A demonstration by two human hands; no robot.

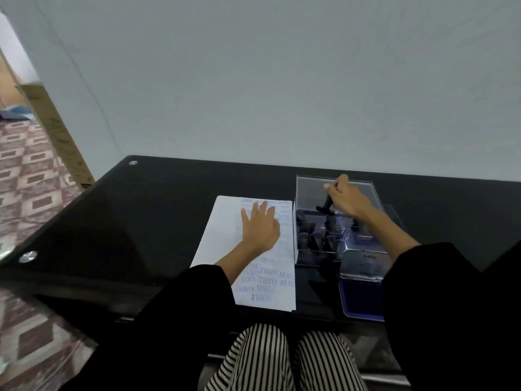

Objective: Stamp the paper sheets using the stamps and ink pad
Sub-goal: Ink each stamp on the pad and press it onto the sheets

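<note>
Right now the left hand [260, 228] lies flat, fingers spread, on the paper sheets [222, 238] so they stay put. The right hand [345, 200] grips a black stamp [324, 206] over the clear box [310, 221], with the ink pad [359, 303] open nearby for dipping.

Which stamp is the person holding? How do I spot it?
Look at the black table, then the clear box right of the paper. The stamp is the dark one held over the box by the right hand; the others stand inside.
</note>
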